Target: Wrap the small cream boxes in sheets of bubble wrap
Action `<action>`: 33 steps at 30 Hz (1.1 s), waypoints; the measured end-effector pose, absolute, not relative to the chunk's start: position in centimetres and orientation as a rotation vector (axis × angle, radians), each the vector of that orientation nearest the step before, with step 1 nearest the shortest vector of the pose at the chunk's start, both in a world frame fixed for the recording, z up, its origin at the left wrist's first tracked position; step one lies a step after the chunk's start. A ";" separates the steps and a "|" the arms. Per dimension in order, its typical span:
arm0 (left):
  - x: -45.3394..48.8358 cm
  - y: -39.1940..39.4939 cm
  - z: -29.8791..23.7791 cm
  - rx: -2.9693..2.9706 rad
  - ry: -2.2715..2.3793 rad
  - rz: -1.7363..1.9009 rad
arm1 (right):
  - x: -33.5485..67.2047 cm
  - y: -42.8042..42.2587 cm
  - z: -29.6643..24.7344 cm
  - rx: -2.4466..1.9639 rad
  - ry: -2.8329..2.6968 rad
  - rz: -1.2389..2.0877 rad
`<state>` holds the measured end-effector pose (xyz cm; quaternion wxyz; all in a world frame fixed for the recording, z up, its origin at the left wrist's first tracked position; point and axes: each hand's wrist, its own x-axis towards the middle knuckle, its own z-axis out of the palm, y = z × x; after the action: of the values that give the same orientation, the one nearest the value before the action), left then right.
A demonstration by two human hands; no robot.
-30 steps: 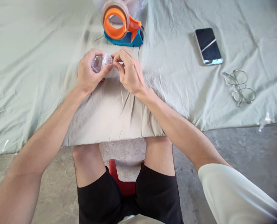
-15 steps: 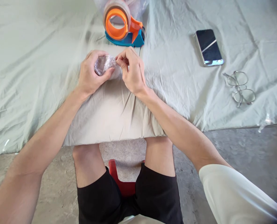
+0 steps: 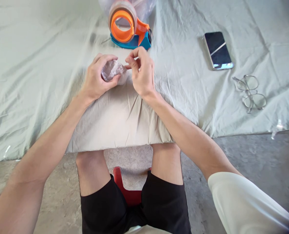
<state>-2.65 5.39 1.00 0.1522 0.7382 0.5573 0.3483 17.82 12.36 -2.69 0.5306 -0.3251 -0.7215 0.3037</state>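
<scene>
My left hand (image 3: 93,78) curls its thumb and fingers around a small, shiny bundle of clear plastic film (image 3: 109,70) near the table's front edge. What the film covers, if anything, is hard to see. Just right of the bundle, my right hand (image 3: 144,73) is closed in a pinch, one finger reaching toward the film. Whatever lies between those fingertips is too small to make out. Behind both hands stands an orange and blue tape dispenser (image 3: 123,36) with a roll of tape on it.
A grey-green cloth (image 3: 49,42) with wrinkles covers the table. To the right lie a phone (image 3: 217,48) and a pair of glasses (image 3: 254,100). A clear plastic bag (image 3: 148,8) sits behind the dispenser. A scrap of clear tape (image 3: 277,127) hangs at the front edge.
My right hand has moved slightly right and away from the bundle. The bundle has turned a little and shifted right in my left hand.
</scene>
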 end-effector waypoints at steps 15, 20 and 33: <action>-2.9 5.5 0.9 2.063 1.634 1.082 | 18.5 12.0 -2.6 -0.661 -1.960 0.769; -2.4 4.9 1.7 2.111 1.632 1.062 | 18.4 11.1 -2.3 -0.707 -1.943 0.648; -2.6 5.4 1.4 2.057 1.646 1.032 | 18.3 9.6 -1.6 -0.854 -1.861 0.682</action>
<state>-2.58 5.35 1.40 0.1554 0.7181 0.5748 0.3603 18.27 9.63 -1.65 0.4721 -0.3487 -0.7603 0.2784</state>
